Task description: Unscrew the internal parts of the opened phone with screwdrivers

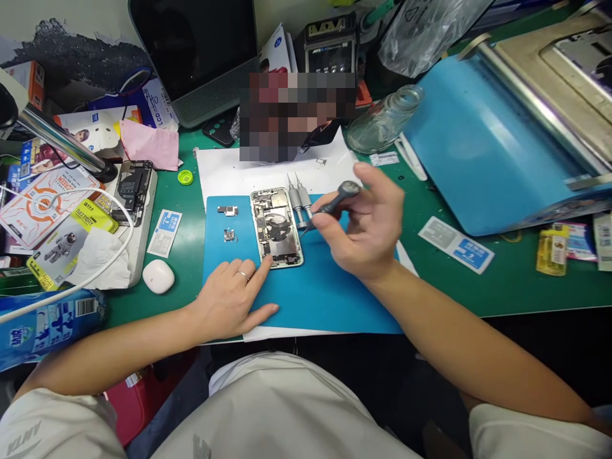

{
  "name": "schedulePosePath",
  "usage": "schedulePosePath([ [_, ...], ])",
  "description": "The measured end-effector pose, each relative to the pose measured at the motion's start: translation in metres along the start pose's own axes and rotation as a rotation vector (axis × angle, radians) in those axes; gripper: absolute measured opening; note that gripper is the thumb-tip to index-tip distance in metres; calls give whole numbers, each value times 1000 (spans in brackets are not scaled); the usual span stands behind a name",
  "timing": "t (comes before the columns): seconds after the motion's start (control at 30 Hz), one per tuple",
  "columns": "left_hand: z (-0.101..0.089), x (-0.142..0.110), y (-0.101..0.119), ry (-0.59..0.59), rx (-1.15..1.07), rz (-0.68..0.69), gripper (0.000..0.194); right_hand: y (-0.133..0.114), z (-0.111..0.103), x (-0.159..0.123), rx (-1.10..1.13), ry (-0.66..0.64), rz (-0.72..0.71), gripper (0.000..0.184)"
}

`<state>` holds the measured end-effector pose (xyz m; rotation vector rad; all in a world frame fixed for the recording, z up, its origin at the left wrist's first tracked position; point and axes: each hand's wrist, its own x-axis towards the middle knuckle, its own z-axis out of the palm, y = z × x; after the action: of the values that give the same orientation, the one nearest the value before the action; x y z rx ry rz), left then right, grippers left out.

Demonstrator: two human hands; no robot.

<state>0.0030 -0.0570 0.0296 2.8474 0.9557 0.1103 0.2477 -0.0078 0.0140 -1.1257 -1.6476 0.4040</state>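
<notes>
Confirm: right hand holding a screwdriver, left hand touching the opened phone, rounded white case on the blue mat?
No, the head view shows the white case on the green tabletop, not the blue mat. The right hand holds a screwdriver and the left hand touches the opened phone.

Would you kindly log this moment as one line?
left hand: fingertip on opened phone | right hand: holds screwdriver, tip near phone's edge | two small parts on blue mat

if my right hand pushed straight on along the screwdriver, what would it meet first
Probably the right-hand edge of the opened phone: the screwdriver in your right hand slants down-left towards it. The tip's height above it is unclear.
</notes>
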Motion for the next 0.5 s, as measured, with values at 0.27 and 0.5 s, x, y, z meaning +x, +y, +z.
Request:
schedulePosePath([
  [0.27, 1, 1, 0, 1, 1, 3, 75, 17, -39, 24, -295, 14, -12, 13],
  [0.5, -1, 1, -1, -6, 6, -2, 75, 35, -39, 24, -423, -403, -51, 27],
])
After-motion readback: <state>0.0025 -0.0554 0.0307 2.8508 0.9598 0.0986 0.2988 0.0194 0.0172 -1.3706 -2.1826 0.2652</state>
